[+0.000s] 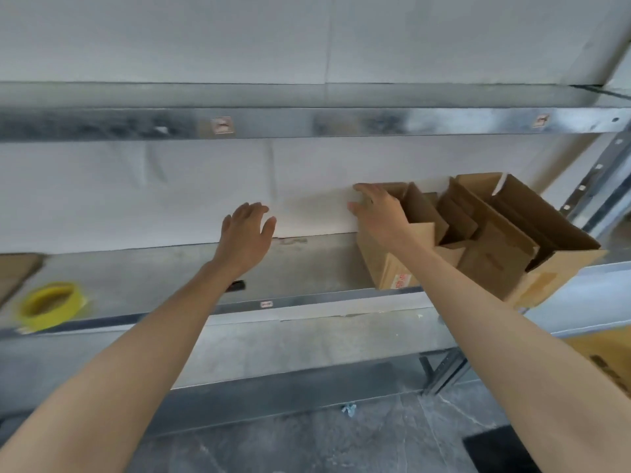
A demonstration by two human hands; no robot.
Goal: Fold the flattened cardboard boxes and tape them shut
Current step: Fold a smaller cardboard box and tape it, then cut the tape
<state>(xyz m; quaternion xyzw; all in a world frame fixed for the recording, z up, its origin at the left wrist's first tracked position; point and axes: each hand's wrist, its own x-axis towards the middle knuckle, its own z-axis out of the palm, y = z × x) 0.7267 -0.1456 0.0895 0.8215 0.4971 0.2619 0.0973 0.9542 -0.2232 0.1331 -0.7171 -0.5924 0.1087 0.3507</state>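
An open-topped cardboard box [392,264] stands on the metal shelf [307,268] at the right, its flaps up. My right hand [379,209] lies on its upper left corner with the fingers spread over the edge. My left hand [244,230] hovers above the shelf to the left of the box, fingers straight, holding nothing. A larger open cardboard box [532,240] stands right behind the first one, overhanging the shelf edge. A yellow tape roll [49,303] lies at the shelf's front left.
Flattened cardboard [15,274] lies at the far left of the shelf. A higher shelf beam [307,122] runs overhead. A lower shelf [273,343] sits beneath, with more cardboard [604,356] at its right end. The rack upright [594,179] rises at the right.
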